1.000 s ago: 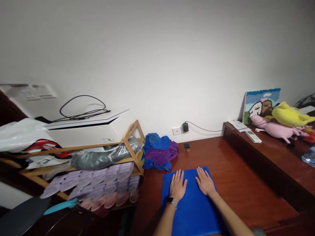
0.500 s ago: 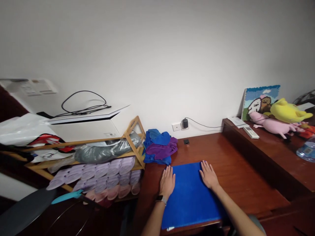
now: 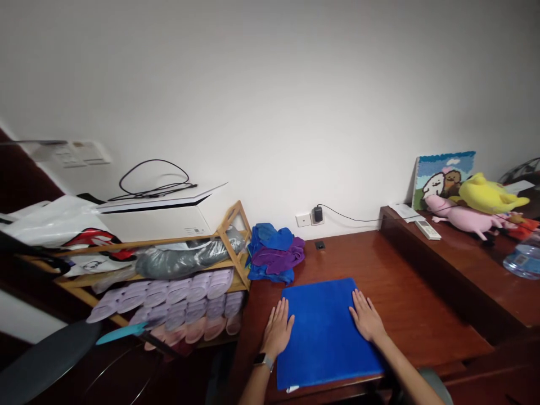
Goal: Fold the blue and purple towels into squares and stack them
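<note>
Glossy wooden desk [image 3: 415, 304], flat rectangular blue cloth [image 3: 324, 334]

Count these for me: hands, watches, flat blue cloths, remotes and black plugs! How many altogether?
Left hand and right hand: 2 hands
Watch: 1
Flat blue cloth: 1
Remote: 1
Black plug: 1
Total: 6
</note>
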Tool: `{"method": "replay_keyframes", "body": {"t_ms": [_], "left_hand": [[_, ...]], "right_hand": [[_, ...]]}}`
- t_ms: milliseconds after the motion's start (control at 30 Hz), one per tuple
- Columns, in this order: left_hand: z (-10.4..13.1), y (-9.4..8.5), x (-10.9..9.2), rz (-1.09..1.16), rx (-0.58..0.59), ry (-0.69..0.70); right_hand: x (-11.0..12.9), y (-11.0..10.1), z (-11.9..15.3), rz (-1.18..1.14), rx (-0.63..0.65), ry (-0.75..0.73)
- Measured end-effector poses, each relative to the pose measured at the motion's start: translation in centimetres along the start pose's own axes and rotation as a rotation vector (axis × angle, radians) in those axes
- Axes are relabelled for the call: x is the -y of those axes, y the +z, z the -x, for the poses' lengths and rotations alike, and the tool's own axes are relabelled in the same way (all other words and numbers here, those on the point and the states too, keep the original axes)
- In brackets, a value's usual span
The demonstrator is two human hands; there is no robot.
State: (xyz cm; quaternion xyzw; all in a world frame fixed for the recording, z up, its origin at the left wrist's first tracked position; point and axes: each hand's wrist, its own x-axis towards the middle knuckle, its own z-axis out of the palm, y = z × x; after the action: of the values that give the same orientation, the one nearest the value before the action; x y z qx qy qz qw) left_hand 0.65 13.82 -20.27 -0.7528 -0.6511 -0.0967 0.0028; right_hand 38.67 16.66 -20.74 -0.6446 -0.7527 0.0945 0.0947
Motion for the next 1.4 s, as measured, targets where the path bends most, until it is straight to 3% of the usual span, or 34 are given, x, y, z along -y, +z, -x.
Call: {"method": "replay_keyframes", "body": {"t_ms": [67, 133, 267, 367, 433, 533, 700, 800, 867, 967, 1067, 1167, 1267, 1400], "left_hand": [[-0.1, -0.5, 0.3, -0.008, -0.01, 0.042], [-1.1, -1.1, -0.9, -0.004, -0.053, 0.078], [-4.8, -1.7, -6.1, 0.055, -0.096, 0.163], [-7.1, -1.1, -9.7, 0.082, -0.014, 0.19], [-7.8, -0.5, -10.7, 0.082, 0.037, 0.173], [-7.6, 0.3, -9.7, 0.066, 0.042, 0.12], [-5.4, -0.1, -4.1, -0.008, -0.008, -0.039], [-4.8, -0.7, -2.2, -0.043, -0.019, -0.049], [-5.2, -0.9, -2.9, -0.047, -0.064, -0.016], [-6.5, -0.5, -6.8, 0.008, -0.122, 0.108], [-7.7, 0.5, -11.3, 0.085, -0.045, 0.203], [-7.9, 1.3, -13.0, 0.111, 0.021, 0.183], [-7.3, 1.5, -10.8, 0.076, 0.016, 0.112], [-6.0, 0.7, -5.0, -0.002, -0.002, -0.04]], "right_hand": [[-0.2, -0.3, -0.3, -0.005, -0.007, -0.01], [0.6, -0.8, -1.1, -0.02, -0.046, -0.03], [4.5, -2.0, -3.7, -0.044, -0.067, -0.09], [7.1, -1.9, -5.3, -0.033, 0.022, -0.121], [7.6, -1.3, -5.8, -0.025, 0.05, -0.133], [6.2, -0.2, -6.1, -0.013, 0.018, -0.103], [1.0, -0.3, -6.2, 0.022, -0.006, 0.044], [0.0, -0.9, -6.3, 0.028, 0.001, 0.035], [1.1, -1.1, -6.3, 0.033, -0.02, 0.022], [4.4, -0.9, -6.0, 0.004, -0.084, -0.086], [7.8, -0.3, -5.7, -0.03, -0.024, -0.218], [8.6, 0.2, -5.5, -0.018, 0.048, -0.24], [6.4, 0.2, -5.6, -0.004, 0.026, -0.184], [1.6, -0.7, -6.1, 0.02, 0.015, -0.026]]}}
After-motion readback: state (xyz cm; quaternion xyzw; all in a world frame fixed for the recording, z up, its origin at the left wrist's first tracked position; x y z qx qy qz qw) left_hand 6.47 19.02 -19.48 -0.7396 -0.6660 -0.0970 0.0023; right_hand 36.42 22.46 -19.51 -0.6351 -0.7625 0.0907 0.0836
